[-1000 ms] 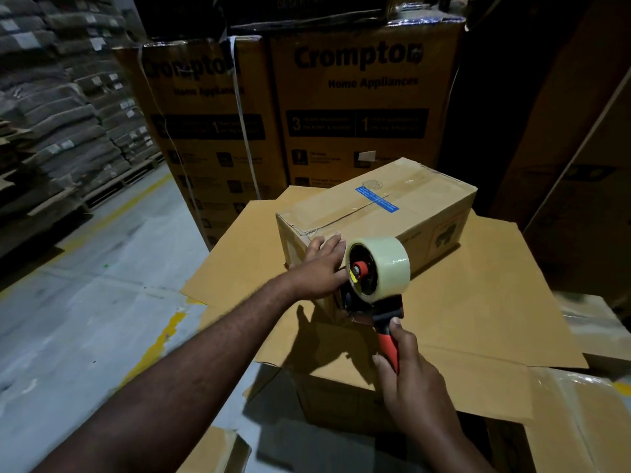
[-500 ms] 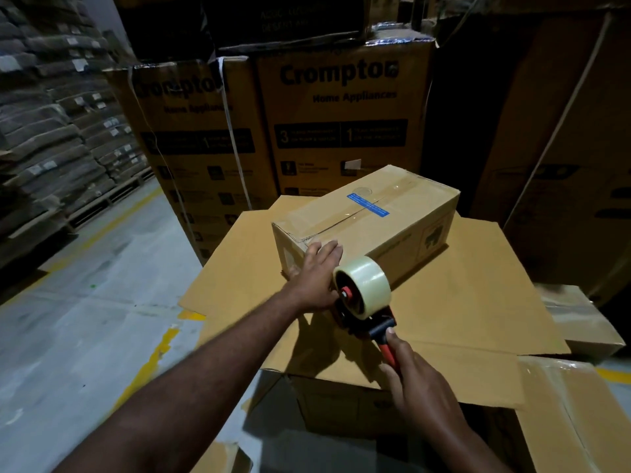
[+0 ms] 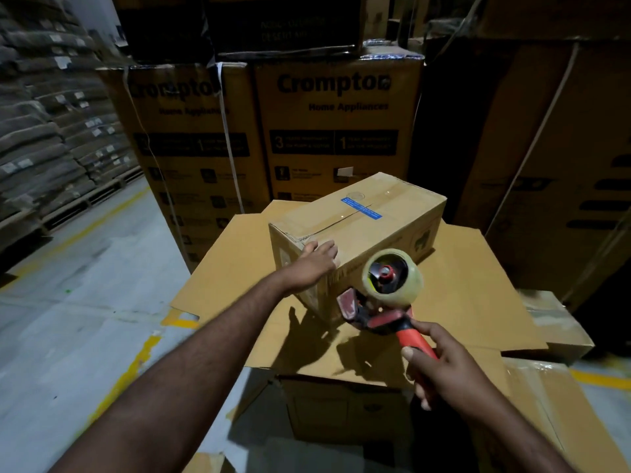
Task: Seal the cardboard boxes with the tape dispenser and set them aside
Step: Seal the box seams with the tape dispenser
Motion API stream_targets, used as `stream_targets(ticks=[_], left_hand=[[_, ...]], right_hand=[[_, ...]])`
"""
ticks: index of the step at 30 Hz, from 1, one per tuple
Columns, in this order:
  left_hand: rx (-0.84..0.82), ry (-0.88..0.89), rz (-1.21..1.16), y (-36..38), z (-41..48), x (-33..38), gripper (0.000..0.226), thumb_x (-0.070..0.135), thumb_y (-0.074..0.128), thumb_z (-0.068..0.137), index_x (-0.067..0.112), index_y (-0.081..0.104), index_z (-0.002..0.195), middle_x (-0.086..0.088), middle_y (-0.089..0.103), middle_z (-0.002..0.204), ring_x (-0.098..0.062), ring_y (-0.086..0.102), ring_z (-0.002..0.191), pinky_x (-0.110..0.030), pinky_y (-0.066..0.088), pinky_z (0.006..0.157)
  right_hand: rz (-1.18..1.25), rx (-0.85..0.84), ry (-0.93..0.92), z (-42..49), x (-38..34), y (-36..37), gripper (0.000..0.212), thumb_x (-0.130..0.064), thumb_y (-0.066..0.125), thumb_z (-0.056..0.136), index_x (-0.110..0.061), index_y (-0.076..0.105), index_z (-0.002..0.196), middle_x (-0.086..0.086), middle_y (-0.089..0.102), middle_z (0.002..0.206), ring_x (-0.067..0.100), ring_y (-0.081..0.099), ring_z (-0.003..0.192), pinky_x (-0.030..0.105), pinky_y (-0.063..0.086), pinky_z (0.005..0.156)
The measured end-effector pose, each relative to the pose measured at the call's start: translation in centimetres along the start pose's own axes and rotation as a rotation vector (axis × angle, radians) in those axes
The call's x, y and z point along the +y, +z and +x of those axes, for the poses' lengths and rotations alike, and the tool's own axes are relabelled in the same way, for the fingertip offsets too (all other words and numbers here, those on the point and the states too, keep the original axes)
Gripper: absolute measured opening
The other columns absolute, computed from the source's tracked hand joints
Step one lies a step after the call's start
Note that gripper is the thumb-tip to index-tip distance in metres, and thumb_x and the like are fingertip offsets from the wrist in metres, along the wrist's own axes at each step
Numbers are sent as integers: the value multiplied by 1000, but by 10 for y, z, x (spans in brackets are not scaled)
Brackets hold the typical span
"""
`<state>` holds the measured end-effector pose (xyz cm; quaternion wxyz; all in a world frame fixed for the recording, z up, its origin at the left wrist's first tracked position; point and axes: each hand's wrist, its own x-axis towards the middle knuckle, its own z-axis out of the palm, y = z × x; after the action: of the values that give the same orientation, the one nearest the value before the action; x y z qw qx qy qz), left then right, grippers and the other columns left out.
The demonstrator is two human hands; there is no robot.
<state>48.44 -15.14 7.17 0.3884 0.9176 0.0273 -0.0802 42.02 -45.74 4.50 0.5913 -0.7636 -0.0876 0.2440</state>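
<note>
L hand point(image 3: 316, 264) lies flat, fingers straight, on near-left top corner of cardboard box point(image 3: 372, 230), holding it down on flat cardboard sheet point(image 3: 232, 268). Box sits ahead and left of R-hand grip; long axis and top seam run near-left to far-right, away from grip. Tape dispenser point(image 3: 386, 302) head is just beside box near face; contact cannot be told. R hand point(image 3: 444, 367) wraps red handle point(image 3: 415, 341). L hand is nearer box. Qty: 1 box on sheet, 1 dispenser, 1 tape roll point(image 3: 411, 285), 2 printed cartons point(image 3: 338, 131) beyond.
</note>
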Motion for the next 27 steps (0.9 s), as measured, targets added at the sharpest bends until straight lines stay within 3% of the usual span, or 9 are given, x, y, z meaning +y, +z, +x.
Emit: stream_targets(ticks=[3, 5, 8, 15, 23, 27], left_hand=[[218, -11, 235, 22, 9, -6, 60, 56, 36, 105, 36, 22, 160, 18, 7, 168, -13, -5, 156, -74, 5, 116], [357, 8, 260, 41, 8, -7, 57, 53, 39, 105, 36, 28, 158, 17, 14, 168, -12, -1, 156, -73, 9, 116], [423, 29, 377, 55, 8, -8, 56, 52, 35, 106, 33, 29, 158, 13, 15, 168, -14, 0, 156, -72, 11, 117], [360, 82, 527, 41, 10, -25, 68, 58, 45, 100, 32, 21, 159, 9, 10, 169, -19, 1, 156, -74, 18, 115], [278, 98, 453, -46, -18, -86, 68, 37, 62, 98, 38, 27, 157, 20, 16, 165, -11, 8, 155, -58, 28, 120], [128, -1, 463, -68, -31, -85, 71, 36, 65, 97, 42, 27, 156, 22, 11, 165, -14, 2, 156, -68, 17, 119]], right_hand=[[177, 7, 18, -4, -5, -10, 38, -16, 63, 96, -29, 52, 130, 22, 63, 78, 31, 56, 58, 37, 48, 52], [232, 35, 16, -5, -8, -12, 35, -16, 61, 96, -28, 52, 128, 22, 62, 78, 30, 55, 59, 36, 47, 51], [282, 56, 4, -3, -14, -11, 37, -16, 60, 96, -26, 51, 131, 22, 61, 79, 30, 55, 58, 36, 48, 50], [450, 9, 4, 2, -30, 10, 41, -18, 61, 95, -26, 49, 133, 22, 60, 82, 26, 54, 58, 32, 46, 49], [469, 19, -73, 0, -50, 21, 47, -22, 65, 87, -29, 50, 131, 21, 62, 81, 25, 54, 56, 32, 47, 47], [457, 31, -122, 3, -58, 24, 51, -23, 65, 85, -31, 48, 132, 20, 63, 82, 26, 56, 57, 34, 48, 46]])
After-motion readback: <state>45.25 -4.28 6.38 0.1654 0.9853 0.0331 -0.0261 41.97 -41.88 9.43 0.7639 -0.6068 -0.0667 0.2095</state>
